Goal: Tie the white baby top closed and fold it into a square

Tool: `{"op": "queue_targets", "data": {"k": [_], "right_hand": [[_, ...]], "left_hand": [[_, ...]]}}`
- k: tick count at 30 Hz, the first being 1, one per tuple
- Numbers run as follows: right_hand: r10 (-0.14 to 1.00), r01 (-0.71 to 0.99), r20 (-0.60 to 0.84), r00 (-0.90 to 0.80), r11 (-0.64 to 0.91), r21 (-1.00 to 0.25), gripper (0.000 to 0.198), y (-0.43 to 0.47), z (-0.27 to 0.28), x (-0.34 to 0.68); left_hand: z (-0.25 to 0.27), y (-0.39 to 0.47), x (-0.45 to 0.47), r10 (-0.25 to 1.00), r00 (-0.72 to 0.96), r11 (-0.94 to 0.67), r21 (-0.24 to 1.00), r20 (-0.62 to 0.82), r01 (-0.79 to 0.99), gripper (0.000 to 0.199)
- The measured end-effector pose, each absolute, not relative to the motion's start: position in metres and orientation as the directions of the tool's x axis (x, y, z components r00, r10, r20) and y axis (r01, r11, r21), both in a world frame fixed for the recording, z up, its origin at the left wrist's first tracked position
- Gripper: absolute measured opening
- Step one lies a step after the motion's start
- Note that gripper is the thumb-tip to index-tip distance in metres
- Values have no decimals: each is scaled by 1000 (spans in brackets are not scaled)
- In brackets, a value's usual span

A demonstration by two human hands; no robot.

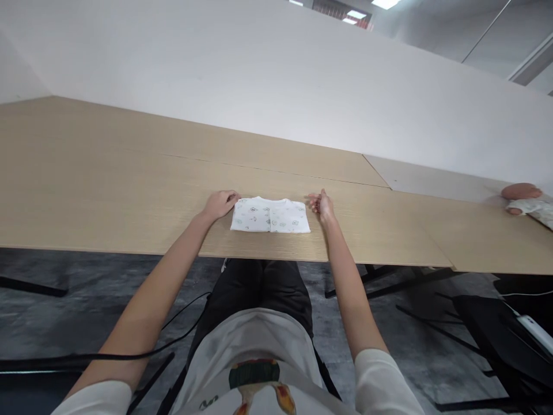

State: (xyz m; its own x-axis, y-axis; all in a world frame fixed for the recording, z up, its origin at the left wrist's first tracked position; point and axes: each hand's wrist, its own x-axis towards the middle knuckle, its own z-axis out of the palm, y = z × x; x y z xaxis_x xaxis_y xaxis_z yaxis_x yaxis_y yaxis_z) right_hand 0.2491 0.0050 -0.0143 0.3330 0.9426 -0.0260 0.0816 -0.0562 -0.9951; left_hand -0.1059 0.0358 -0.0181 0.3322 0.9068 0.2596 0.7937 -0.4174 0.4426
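Note:
A small white baby top (270,217) with a fine dark print lies folded into a flat rectangle on the wooden table, its neckline along the far side. At its upper left corner rests my left hand (221,204), fingers bent, with a gap between thumb and fingers; whether the fingertips touch the cloth is hard to make out. My right hand (322,204) is just off the upper right corner, turned partly palm up, fingers loosely apart and holding nothing.
The light wood table (108,190) runs across the view, with a white partition (242,75) behind it. A baby doll (522,193) in white clothes lies at the far right. Below stands a black chair (496,328), and a black cable (142,354) crosses at lower left.

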Motion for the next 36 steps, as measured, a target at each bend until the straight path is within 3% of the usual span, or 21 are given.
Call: {"op": "queue_targets", "data": {"k": [5, 8, 11, 14, 17, 19, 22, 26, 29, 32, 36], "right_hand": [[954, 358, 74, 290, -36, -933, 59, 2, -15, 246], [972, 598, 192, 135, 75, -798, 38, -1, -18, 242], [970, 701, 241, 42, 143, -699, 19, -3, -18, 237], [958, 625, 272, 87, 160, -764, 14, -8, -10, 232], [935, 353, 312, 170, 238, -905, 10, -19, 13, 228], [906, 162, 374, 199, 346, -924, 11, -29, 38, 229], [808, 27, 545, 223, 554, -832, 14, -45, 89, 241], [657, 198, 721, 220, 694, -692, 19, -60, 162, 263], [700, 308, 681, 213, 614, -727, 19, -65, 192, 270], [831, 455, 516, 206, 386, -803, 16, -58, 183, 267], [944, 746, 313, 107, 132, -653, 18, -27, 125, 260]], "left_hand": [[-16, 34, -106, 900, 345, -434, 454, 267, 778, 44], [-14, 30, -105, 857, 409, -514, 462, 314, 722, 45], [-14, 26, -100, 826, 428, -562, 465, 368, 684, 46], [-10, 22, -90, 820, 369, -567, 533, 438, 628, 43], [10, 15, -79, 843, 223, -528, 668, 490, 524, 39], [38, 9, -75, 845, 168, -524, 720, 508, 455, 35], [96, -8, -74, 754, 196, -641, 636, 627, 430, 34], [172, -33, -77, 593, 212, -724, 398, 777, 564, 44], [199, -38, -76, 577, 178, -695, 365, 797, 619, 49], [190, -22, -73, 600, 208, -698, 379, 772, 608, 37], [136, 19, -68, 709, 362, -636, 327, 605, 699, 24]]}}
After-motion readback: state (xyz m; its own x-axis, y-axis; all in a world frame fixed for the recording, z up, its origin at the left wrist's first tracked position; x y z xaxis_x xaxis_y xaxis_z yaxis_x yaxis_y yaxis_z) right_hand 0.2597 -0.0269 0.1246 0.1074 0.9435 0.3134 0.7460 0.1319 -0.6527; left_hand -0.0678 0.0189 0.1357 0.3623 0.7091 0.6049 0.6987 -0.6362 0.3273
